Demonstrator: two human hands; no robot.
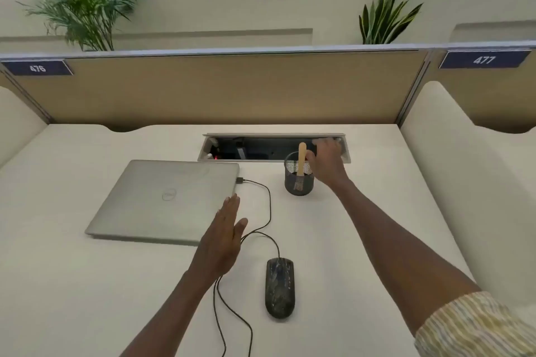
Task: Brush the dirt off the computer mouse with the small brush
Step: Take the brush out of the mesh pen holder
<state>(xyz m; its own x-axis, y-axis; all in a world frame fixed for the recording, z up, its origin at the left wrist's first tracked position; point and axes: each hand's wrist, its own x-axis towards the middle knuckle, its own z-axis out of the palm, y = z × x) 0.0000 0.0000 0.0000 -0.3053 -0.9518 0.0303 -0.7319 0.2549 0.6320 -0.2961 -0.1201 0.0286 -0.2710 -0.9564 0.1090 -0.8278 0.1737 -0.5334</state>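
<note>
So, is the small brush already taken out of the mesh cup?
No, the small brush stands inside the mesh cup, and the right hand is just beside its wooden handle.

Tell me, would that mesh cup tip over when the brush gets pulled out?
Possibly. The mesh cup looks light, being see-through wire holding only the brush. The brush leans against its rim, so a sideways tug might drag or tilt it. Lifting straight up should leave it standing.
</note>
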